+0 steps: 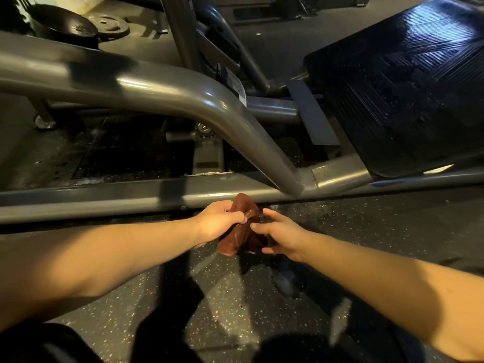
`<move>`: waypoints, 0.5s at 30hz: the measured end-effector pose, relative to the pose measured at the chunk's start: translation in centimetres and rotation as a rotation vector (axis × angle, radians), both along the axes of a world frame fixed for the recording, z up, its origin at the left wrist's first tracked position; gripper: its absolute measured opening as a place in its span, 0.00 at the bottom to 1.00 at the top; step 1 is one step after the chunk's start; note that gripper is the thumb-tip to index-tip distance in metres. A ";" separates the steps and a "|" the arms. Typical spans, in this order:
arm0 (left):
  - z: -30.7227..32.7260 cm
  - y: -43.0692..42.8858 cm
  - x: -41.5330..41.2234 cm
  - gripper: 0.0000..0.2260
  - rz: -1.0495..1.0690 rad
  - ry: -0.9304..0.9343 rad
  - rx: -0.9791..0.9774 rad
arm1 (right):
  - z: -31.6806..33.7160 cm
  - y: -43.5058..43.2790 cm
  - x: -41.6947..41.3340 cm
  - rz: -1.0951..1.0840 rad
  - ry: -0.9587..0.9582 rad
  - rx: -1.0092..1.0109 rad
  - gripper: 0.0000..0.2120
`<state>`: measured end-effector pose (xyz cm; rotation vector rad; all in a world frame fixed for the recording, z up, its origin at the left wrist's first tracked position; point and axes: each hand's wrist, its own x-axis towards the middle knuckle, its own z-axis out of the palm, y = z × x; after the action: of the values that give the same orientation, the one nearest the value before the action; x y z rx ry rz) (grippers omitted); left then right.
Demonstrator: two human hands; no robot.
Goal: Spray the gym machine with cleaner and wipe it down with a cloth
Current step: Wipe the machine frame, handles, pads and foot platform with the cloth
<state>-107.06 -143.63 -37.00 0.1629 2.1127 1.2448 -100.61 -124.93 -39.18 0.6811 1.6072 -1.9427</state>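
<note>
Wiping step, I reckon. My left hand (222, 218) has its grip clamped on the bunched brown cloth (239, 233), just at 6 o'clock of the machine's low frame rail (104, 197). At the cloth's 3 o'clock, my right hand (280, 234) has its fingers apart. Next: open the cloth flat and press it onto the rail.

Speckled floor (366, 221) bears the machine frame (104, 197); weight plate (108, 24) beyond.

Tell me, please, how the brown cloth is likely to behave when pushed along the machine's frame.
Probably floppy: the brown cloth bunches and droops below the left hand that grips it. Likely light, since that one grip seems to hold it up. It may crumple rather than slide flat on the frame tube.
</note>
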 end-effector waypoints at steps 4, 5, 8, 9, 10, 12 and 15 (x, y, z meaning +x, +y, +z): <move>0.4 -0.7 -0.5 0.11 -0.031 -0.044 0.059 | 0.7 -0.1 -0.2 0.129 0.065 -0.033 0.23; 0.4 -0.9 -0.6 0.15 -0.026 -0.048 0.064 | 0.9 -0.2 -0.3 0.125 0.077 -0.005 0.20; -0.1 -1.8 -1.6 0.18 0.037 -0.051 0.055 | 0.4 -0.7 -0.7 0.059 0.098 0.044 0.11; -0.4 -2.0 -1.9 0.13 0.048 -0.037 0.039 | 0.2 -0.9 -0.9 0.041 0.104 0.018 0.08; -0.7 -2.3 -2.2 0.10 0.060 -0.020 0.021 | 0.0 -1.1 -1.2 0.022 0.114 -0.011 0.07; -1.0 -2.7 -2.8 0.08 0.085 0.029 -0.026 | -0.4 -1.6 -2.0 -0.032 0.122 -0.075 0.07; -1.4 -2.9 -3.8 0.08 0.132 0.088 -0.056 | -0.5 -2.5 -3.5 -0.126 0.120 -0.093 0.13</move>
<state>-110.89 -146.54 -38.40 0.0547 2.2627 1.2736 -104.09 -127.48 -39.63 0.6529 1.5657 -2.1718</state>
